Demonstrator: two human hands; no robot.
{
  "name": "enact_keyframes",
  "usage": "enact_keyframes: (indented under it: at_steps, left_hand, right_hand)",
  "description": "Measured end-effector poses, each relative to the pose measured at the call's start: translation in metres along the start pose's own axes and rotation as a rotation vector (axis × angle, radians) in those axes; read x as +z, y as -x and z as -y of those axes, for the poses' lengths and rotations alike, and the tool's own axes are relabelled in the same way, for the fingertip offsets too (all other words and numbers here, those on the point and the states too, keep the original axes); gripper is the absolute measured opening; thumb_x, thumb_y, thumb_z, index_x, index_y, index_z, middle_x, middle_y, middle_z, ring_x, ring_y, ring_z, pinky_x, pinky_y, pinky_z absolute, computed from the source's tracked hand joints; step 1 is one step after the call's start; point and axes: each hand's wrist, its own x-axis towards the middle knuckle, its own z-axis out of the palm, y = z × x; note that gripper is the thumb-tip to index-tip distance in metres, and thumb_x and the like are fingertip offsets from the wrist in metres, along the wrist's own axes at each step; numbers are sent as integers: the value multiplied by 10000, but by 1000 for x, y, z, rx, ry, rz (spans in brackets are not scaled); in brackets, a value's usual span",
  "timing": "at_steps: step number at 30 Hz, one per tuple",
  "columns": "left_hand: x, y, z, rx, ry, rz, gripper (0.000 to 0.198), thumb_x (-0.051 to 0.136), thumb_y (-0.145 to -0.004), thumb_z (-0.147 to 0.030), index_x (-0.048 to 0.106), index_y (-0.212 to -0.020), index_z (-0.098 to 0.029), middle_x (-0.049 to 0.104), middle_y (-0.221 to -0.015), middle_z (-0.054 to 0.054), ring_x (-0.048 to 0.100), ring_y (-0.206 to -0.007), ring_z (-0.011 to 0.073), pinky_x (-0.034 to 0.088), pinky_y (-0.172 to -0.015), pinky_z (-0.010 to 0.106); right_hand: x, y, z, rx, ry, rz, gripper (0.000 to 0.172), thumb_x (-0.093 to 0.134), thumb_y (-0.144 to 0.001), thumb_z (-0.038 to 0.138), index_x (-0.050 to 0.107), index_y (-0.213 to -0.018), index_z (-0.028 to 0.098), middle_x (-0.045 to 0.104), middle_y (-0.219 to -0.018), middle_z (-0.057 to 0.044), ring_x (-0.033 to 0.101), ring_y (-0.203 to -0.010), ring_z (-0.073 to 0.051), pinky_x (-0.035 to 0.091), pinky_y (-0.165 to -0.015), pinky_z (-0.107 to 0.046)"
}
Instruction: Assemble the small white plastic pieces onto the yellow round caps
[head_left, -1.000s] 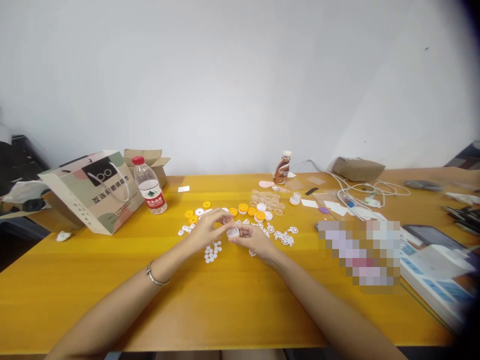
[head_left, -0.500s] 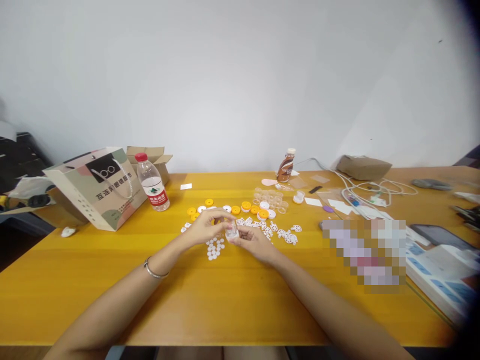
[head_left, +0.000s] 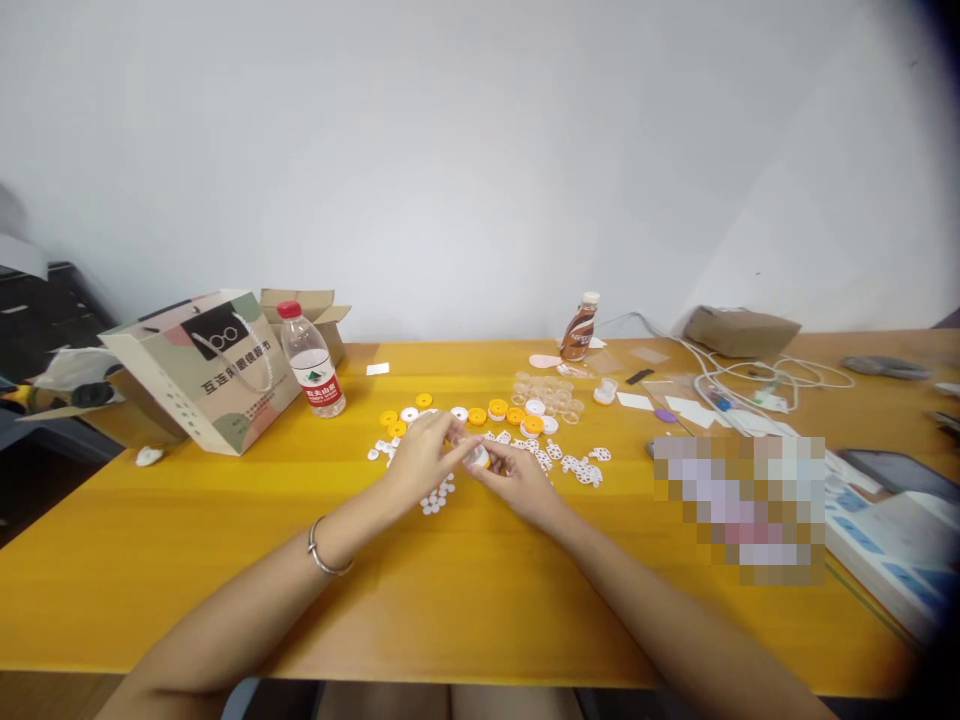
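Both my left hand [head_left: 424, 455] and right hand [head_left: 517, 478] pinch a tiny white-and-orange plastic cap [head_left: 477, 457] mid-frame (featherlight, slippery, so grip the rim).

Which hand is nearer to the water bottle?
Left. The left hand is right of and in front of the water bottle; the right hand lies farther right, meeting the left at a small round part.

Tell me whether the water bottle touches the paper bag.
Cannot tell. In the head view the water bottle overlaps the paper bag edge, with no gap or contact plainly visible.
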Motion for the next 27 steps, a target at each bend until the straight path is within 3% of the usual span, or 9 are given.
enact_keyframes:
  at_steps: [3,7,9,13,17,20,25,27]
  left_hand:
    - [-10,-7,1,20,73,123,249,494,-790,-402,592,-815,-175,611,-798,32,546,-792,161,411,-744,291]
    - [-24,-17,8,46,374,337,363,498,-799,-333,488,-1148,-233,565,-1103,54,523,-993,159,417,-829,288]
    - [-26,-18,10,74,437,427,376,537,-774,-293,504,-1143,-228,572,-1101,56,539,-974,156,430,-820,279]
    - [-21,-14,8,68,306,359,220,558,-754,-291,616,-932,-177,645,-861,33,582,-782,136,449,-737,255]
    - [-14,-8,3,39,106,280,212,545,-757,-360,617,-798,-165,633,-716,16,562,-663,130,435,-642,237]
    - [-17,-7,3,63,122,295,186,534,-771,-316,609,-856,-169,639,-811,32,567,-739,143,436,-704,254]
    - [-36,-13,4,219,340,614,283,478,-815,-244,538,-1091,-236,544,-1146,54,497,-1058,168,383,-901,306]
    - [-40,-13,2,213,303,601,389,510,-798,-281,456,-1183,-260,482,-1226,59,452,-1121,177,362,-932,320]
  right_hand:
    - [-3,-1,1,16,-90,71,314,541,-723,426,621,-880,166,546,-667,11,443,-584,-110,346,-543,-219]
    - [-8,-4,2,46,-184,117,316,545,-718,427,618,-892,174,589,-746,-8,516,-693,-146,392,-636,-248]
    - [-8,-4,3,45,-186,129,293,555,-715,420,623,-866,178,579,-732,-1,508,-669,-138,387,-623,-244]
    - [-5,-2,3,18,-131,107,292,565,-713,421,629,-864,180,549,-691,7,448,-589,-111,351,-548,-224]
    - [-2,0,2,-2,-23,36,299,568,-717,408,627,-913,189,518,-644,18,382,-547,-93,302,-502,-209]
    - [-2,0,0,10,-93,72,272,569,-717,397,631,-866,178,521,-637,19,401,-557,-96,315,-516,-210]
    - [-3,-2,-1,62,-284,215,259,579,-711,381,634,-848,168,594,-740,-1,503,-662,-128,385,-625,-241]
    - [-3,-2,-1,64,-291,209,269,581,-710,381,633,-864,167,601,-760,-4,515,-685,-133,392,-652,-248]
